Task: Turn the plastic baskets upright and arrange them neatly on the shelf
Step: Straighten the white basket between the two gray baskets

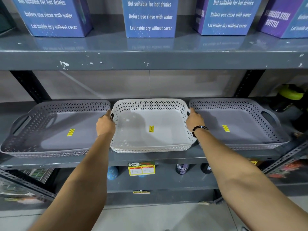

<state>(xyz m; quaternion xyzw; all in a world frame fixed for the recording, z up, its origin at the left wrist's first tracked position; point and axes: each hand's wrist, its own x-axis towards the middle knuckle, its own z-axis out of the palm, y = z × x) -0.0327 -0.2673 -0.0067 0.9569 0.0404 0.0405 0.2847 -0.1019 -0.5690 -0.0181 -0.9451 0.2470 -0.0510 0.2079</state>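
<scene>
The left hand (105, 123) gripped the left handle of the white perforated plastic basket (150, 129) at centre frame, and the right hand (195, 120), wearing a black bead bracelet (198, 130), gripped its right handle. Both hands appeared closed on the rim, though the fingertips were hidden behind it. The basket sat upright on the grey metal shelf (158, 157), between the left grey perforated plastic basket (55, 130) and the right grey perforated plastic basket (238, 125), both also upright. All three showed yellow stickers inside. To finish the step well, the white basket should be squared to the shelf edge, its front rim lined up with its neighbours, and the side gaps kept even before release. Blue cardboard boxes (150, 17) stood along the top of the frame.
</scene>
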